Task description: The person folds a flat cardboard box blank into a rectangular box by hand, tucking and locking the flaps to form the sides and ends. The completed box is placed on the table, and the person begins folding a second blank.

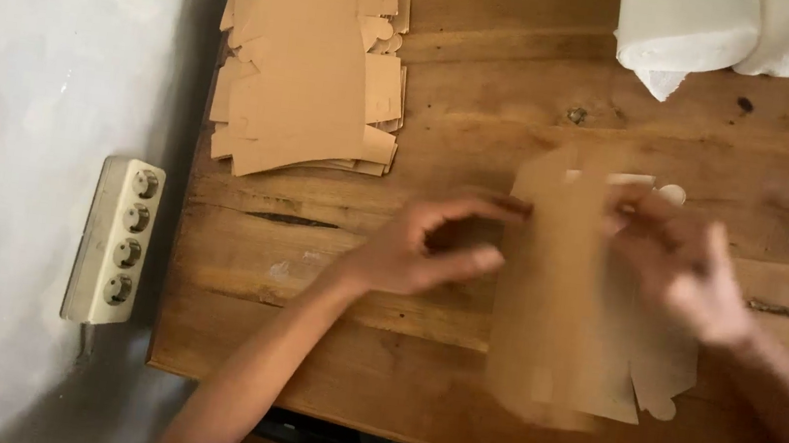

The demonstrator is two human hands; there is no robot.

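Looking down from the head camera, the only view: a flat brown cardboard box blank [567, 311] sits over the bench [329, 273] near its front edge, right of centre. Its long axis runs from the front edge toward the back edge, tabbed flaps showing at its lower right. Motion blur, so I can't tell whether it lies flat or is lifted off the wood.

Left hand [421, 249] is at the blank's left edge, near its far corner. Thumb and fingers curled, tips apart, forefinger reaching the corner; can't tell if it actually pinches the card.

Right hand [682, 259] is on the blank's far right part, fingers closed over the top flap, apparently gripping it. So the blank lies between both hands, right hand the one more firmly on it.

Stack of identical blanks [313, 64] at the back left corner, well apart. White paper towel rolls [723, 31] at the back edge, right. White power strip [115, 239] hangs off the bench's left side.
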